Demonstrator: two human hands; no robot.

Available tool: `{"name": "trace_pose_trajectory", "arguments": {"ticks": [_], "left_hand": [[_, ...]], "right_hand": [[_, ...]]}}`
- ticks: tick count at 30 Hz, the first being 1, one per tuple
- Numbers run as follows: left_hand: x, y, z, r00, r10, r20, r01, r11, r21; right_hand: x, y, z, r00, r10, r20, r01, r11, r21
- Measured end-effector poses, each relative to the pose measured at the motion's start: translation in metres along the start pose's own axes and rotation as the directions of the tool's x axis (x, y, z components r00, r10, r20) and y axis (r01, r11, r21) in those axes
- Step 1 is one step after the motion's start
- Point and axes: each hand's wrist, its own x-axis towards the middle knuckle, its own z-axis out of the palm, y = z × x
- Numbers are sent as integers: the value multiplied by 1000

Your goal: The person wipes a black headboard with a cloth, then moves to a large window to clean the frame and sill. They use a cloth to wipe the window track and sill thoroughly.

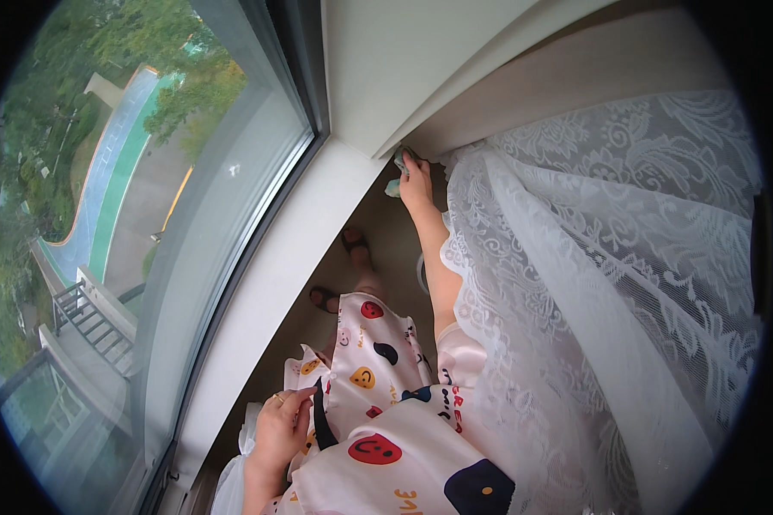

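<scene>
My right hand (416, 183) is stretched out ahead, its fingers closed around a crumpled pale green cloth (393, 188). Part of the cloth shows above the fingers and part hangs to their left. That hand is beside the corner where the white window sill (277, 283) meets the white wall. My left hand (282, 421), with a ring on one finger, is close in front of my body with its fingers bent. Its fingertips reach a black strip (323, 415) lying against my printed dress (386, 380); whether they grip it is not plain.
A white lace curtain (554, 257) hangs along my right arm, next to a beige drape (573, 71). On the left stands a dark-framed glass window (232, 244), with trees and a coloured path outside. My sandalled feet (355, 239) are on the floor below the sill.
</scene>
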Motion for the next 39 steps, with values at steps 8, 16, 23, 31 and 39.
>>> {"name": "trace_pose_trajectory", "arguments": {"ticks": [8,16,23,31,39], "left_hand": [[4,3,8,999,-18,28,18,1000,12],[4,4,4,999,-45,-26,45,999,-22],[7,5,7,1000,9,9,-10,1000,14],[11,12,2,1000,7,-24,-7,1000,-9],[17,18,-4,997,65,-46,-65,998,-2]], "right_hand": [[-47,-66,3,976,36,213,50,921,-387],[-10,-36,-20,972,-52,230,161,860,-484],[-11,-47,-5,979,8,203,78,908,-413],[-71,-59,-2,939,-16,344,117,954,-274],[-114,-79,23,878,-6,478,106,977,-183]]}}
